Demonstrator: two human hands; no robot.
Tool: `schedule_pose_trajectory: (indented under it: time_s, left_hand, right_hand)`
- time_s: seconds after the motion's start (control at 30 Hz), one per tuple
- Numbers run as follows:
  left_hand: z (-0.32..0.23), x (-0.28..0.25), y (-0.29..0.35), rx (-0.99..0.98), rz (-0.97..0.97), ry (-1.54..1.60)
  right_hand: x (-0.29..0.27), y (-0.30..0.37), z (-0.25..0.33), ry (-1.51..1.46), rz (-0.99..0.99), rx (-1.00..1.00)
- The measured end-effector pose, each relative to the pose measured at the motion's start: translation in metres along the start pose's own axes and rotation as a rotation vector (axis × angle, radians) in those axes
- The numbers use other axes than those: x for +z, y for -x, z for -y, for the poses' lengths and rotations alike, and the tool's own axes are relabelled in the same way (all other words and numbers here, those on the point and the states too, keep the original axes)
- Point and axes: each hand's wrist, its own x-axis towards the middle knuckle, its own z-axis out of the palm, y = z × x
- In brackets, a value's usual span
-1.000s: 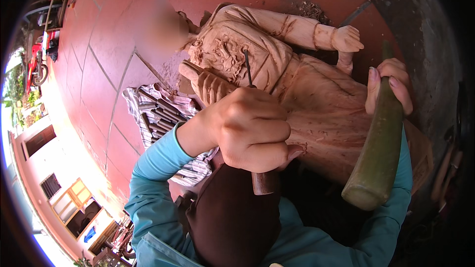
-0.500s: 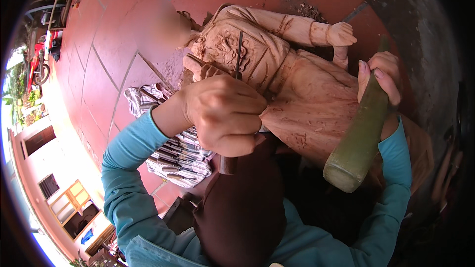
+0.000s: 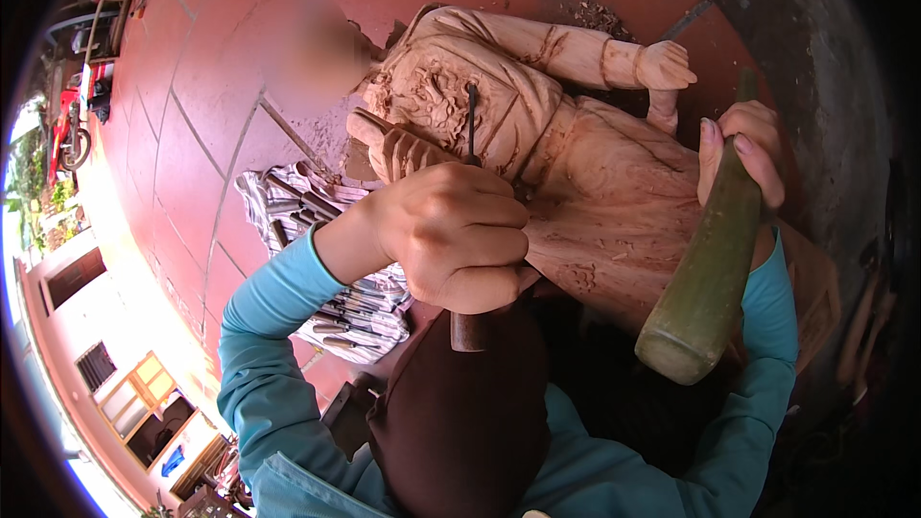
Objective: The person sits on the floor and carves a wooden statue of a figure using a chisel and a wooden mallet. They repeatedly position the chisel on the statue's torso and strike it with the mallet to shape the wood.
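My left hand (image 3: 451, 230) is wrapped round the wooden handle of a carving chisel (image 3: 469, 332). The chisel's thin dark shaft points away from me, its tip over the carved relief on the chest of a wooden statue (image 3: 614, 197). This robed figure lies on its back across my front, its head end to the far left and blurred. At the right, my right hand (image 3: 744, 139) grips the narrow end of a smooth green club-shaped mallet (image 3: 698, 288). The mallet's thick end hangs toward me, beside the statue's robe. Part of the chisel handle is hidden in my fist.
A striped cloth (image 3: 369, 350) with several chisels and other tools lies left of the statue. Wood chips (image 3: 602, 19) are heaped on the red tiled floor (image 3: 206, 86) beyond it. Dark brown cloth (image 3: 465, 412) fills the near middle. A red motorbike (image 3: 72, 125) stands far left.
My left hand and the chisel have shifted a little to the right, and the chisel tip sits slightly nearer to me. The mallet has moved slightly right and toward me.
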Motion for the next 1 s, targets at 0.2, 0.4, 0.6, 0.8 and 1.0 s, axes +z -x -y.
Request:
schedule_pose_trajectory:
  time_s: [0.2,0.4,0.6,0.8,1.0]
  left_hand:
    - [-0.012,0.012,-0.016,0.049,-0.045,-0.275]
    - [0.019,0.052,-0.041,-0.144,-0.221,-0.542]
    - [0.025,0.055,-0.048,-0.202,-0.290,-0.578]
    - [0.035,0.050,-0.054,-0.153,-0.452,-0.599]
    - [0.037,0.062,-0.049,-0.230,-0.419,-0.631]
  right_hand:
    - [0.000,-0.001,-0.001,-0.015,-0.010,0.007]
    - [0.004,0.010,-0.008,-0.039,-0.048,0.033]
    - [0.001,0.008,-0.008,-0.065,-0.025,0.019]
    - [0.006,0.008,-0.002,-0.077,-0.059,0.067]
    - [0.002,0.008,0.000,-0.069,-0.023,0.077]
